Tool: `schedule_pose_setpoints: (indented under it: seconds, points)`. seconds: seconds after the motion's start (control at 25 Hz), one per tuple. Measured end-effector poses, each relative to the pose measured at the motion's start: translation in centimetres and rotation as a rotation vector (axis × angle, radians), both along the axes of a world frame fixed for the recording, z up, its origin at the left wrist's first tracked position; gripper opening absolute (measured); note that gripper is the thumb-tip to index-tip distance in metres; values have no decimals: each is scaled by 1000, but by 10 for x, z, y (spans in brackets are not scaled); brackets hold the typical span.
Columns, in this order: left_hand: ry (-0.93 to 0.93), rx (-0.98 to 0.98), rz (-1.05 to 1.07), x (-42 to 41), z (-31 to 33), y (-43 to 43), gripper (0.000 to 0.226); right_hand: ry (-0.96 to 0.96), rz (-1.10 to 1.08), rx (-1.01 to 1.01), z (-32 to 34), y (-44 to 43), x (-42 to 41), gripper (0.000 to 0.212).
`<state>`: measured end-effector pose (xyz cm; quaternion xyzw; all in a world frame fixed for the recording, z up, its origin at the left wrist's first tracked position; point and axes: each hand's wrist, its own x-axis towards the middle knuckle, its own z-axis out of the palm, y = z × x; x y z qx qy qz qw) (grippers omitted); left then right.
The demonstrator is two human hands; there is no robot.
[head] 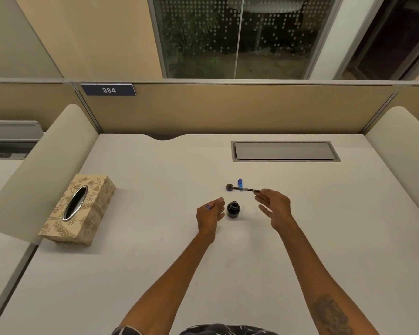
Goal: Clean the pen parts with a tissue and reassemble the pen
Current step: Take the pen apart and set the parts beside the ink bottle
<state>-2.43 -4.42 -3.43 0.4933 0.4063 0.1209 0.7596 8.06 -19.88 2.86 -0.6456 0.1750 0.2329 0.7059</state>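
Pen section (244, 189), dark and slim, is pinched at its near end by the right hand (275, 209) above the white desk (155, 262), while a small blue part (208, 207) is enclosed in the left hand (209, 213) beside the ink bottle (233, 210).

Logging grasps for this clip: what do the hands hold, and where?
Right hand pinches the thin pen part by its near end; left hand is closed around a small blue piece.

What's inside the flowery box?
The tissue box has a shiny oval slot on top, but it looks dark inside. No tissue pokes out, so I can't see what's in there.
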Motion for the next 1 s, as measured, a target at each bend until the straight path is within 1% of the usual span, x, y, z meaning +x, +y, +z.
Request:
schedule_pose_setpoints:
  seconds: [0.16,0.2,0.24,0.32,0.48,0.6,0.68,0.76,0.88,0.96,1.0]
  points:
    - [-52,-10,-28,8,14,-4,20,196,19,332,-3,7,-8,9]
    - [-81,-9,-35,11,20,-5,20,231,37,387,-5,11,-11,13]
    - [-113,-3,-43,15,25,-6,25,259,56,429,-6,15,-13,15]
    - [-161,0,-38,20,36,-6,34,297,87,488,-8,24,-19,18]
    - [-175,-31,56,26,56,-1,28,320,119,545,-9,40,-30,24]
    - [-167,-9,106,24,60,7,32,328,163,536,-13,50,-32,30]
    - [-170,1,125,21,62,14,34,318,199,485,-14,56,-33,31]
    - [-157,16,161,16,65,22,36,231,220,308,-11,65,-32,27]
    - [-180,14,232,8,66,40,35,-40,206,-31,-6,81,-25,18]
    - [-196,3,266,-1,65,53,34,-248,278,-168,-3,93,-21,12]
    - [-205,-2,283,-5,64,59,33,-335,323,-229,0,99,-20,12]
